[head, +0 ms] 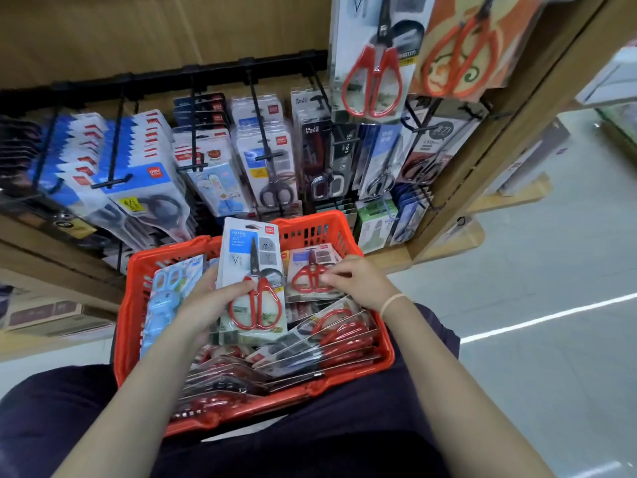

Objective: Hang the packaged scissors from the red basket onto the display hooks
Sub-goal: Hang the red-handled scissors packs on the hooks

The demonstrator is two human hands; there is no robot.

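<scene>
The red basket rests on my lap, full of packaged scissors. My left hand grips a pack of red-handled scissors and holds it upright over the basket, thumb across the front. My right hand pinches a second, smaller pack of red-handled scissors that lies against the basket's far side. Several more packs lie stacked in the basket. A blue rabbit-shaped scissors pack stands at the basket's left. Black display hooks stick out from the shelf ahead, most loaded with packs.
Two large packs of red-handled scissors hang on the upper row at the right. A wooden shelf post bounds the display on the right. Beyond it is grey floor with a white line.
</scene>
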